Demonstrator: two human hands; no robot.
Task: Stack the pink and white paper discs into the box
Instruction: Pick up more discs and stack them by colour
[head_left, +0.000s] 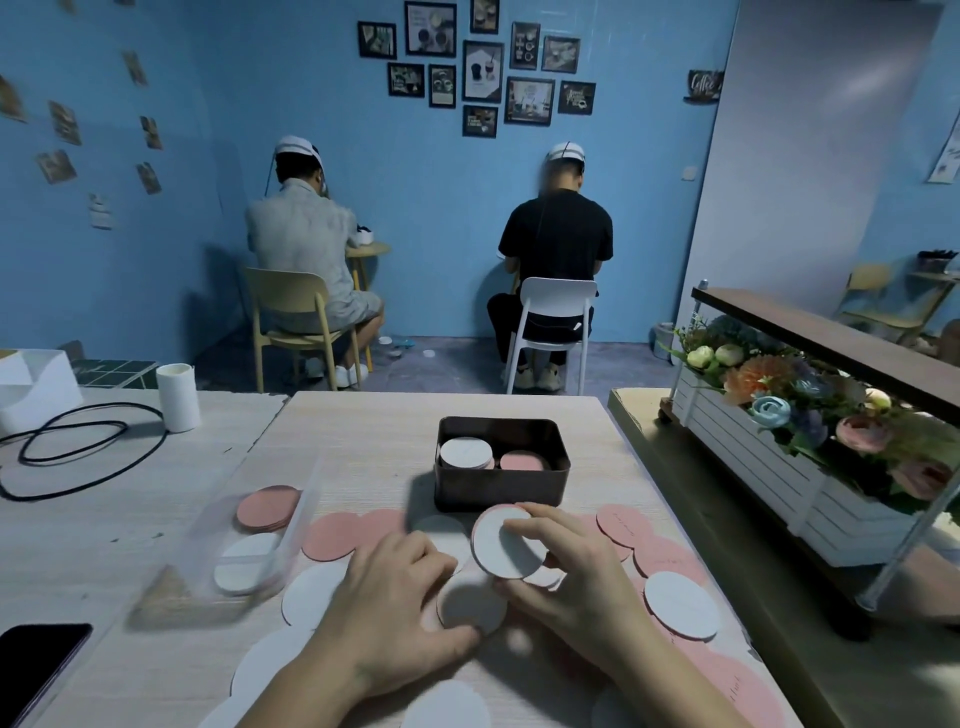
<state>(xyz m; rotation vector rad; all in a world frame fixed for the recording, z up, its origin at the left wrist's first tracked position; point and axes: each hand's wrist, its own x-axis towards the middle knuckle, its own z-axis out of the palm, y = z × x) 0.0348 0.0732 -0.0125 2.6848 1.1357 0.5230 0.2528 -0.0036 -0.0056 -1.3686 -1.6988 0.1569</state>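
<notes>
A dark rectangular box (501, 491) stands on the table ahead of me, with a white disc stack (466, 453) on its left side and a pink stack (523, 461) on its right. My right hand (569, 564) grips a small stack of discs (503, 546), white face up, tilted just in front of the box. My left hand (400, 597) rests over a white disc (475, 605) lying on the table, thumb at its near edge. Several loose pink discs (340, 535) and white discs (681, 603) lie scattered around both hands.
A clear plastic tray (291, 519) on the left holds more pink and white discs. A black phone (36, 662) lies at the near left edge. A black cable (83, 452) and white cup (178, 397) sit far left. A flower planter (779, 441) stands right.
</notes>
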